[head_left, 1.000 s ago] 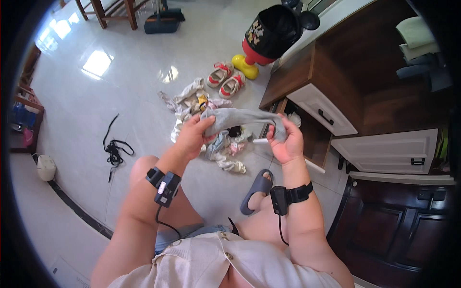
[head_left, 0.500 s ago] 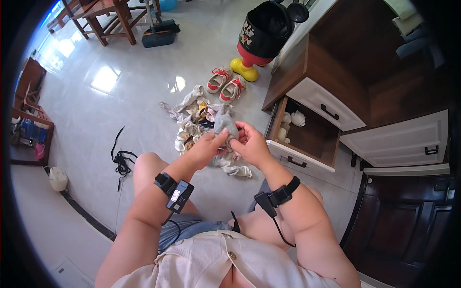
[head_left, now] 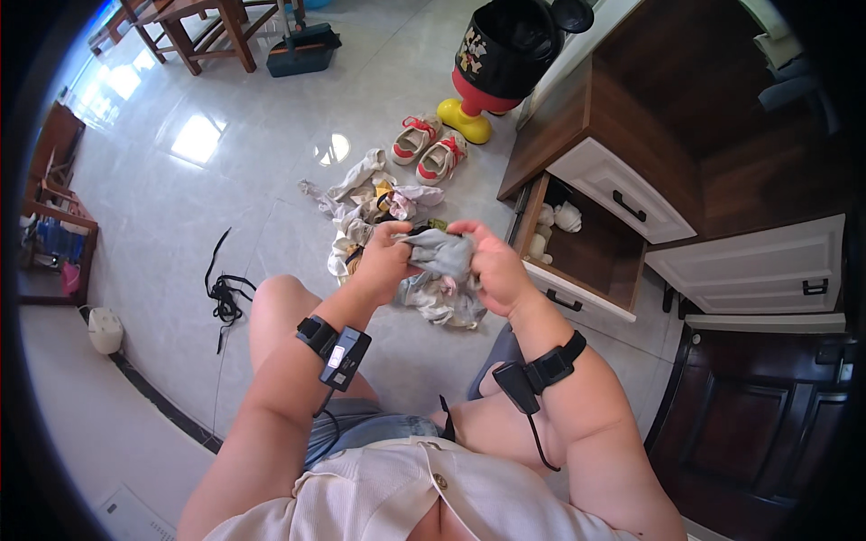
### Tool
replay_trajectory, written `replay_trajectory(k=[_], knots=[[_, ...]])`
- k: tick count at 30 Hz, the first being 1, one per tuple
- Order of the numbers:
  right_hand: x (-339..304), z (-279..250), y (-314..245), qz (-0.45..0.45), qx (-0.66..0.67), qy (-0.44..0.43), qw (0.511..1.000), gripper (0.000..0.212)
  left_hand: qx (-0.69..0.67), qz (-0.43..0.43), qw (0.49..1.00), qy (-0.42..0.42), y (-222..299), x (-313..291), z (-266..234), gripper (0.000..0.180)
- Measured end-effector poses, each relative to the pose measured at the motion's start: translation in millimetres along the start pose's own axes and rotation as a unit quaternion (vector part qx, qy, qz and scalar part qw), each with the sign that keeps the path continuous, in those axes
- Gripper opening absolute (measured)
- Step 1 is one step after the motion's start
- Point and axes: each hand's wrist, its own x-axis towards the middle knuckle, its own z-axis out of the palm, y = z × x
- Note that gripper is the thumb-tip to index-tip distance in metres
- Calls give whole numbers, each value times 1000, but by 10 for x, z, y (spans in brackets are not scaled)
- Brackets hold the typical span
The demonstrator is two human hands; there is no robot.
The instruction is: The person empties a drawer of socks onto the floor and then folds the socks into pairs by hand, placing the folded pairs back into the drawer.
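A grey sock is stretched between my hands, above a loose pile of socks on the floor. My left hand is closed on its left end. At the other end, my right hand grips the sock with bent fingers. White, yellow, pink and dark pieces show in the pile, partly covered by my hands. To the right, an open drawer holds several white rolled bundles that look like socks.
White sneakers with red laces stand beyond the pile, near a black-and-red bin on yellow feet. The brown cabinet rises at the right. A black cord lies on the left floor; a dustpan stands farther back.
My hands have moved apart, and the grey sock, bunched before, is now drawn out between them. My right hand has shifted to the right.
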Motion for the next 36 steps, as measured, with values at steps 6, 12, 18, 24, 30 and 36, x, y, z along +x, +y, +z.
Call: replay_trajectory(k=[6,12,18,24,30,36], knots=[[-31,-180,32,-9,56,2,998,28,-136,-37,979,-149,24,-85,49,27],[-67,-70,49,-7,32,51,998,14,-204,-103,952,-205,-6,-105,13,31],[-81,53,129,-166,-469,58,865,36,-164,-60,971,-161,-72,-169,-40,45],[169,-176,-31,-253,-316,197,893,14,-309,-69,942,-114,65,-192,-16,43],[86,-234,-306,-190,-311,152,919,19,-247,6,966,-78,127,-158,-101,41],[53,28,21,-3,-341,58,938,24,-72,69,979,-175,-5,-138,27,38]])
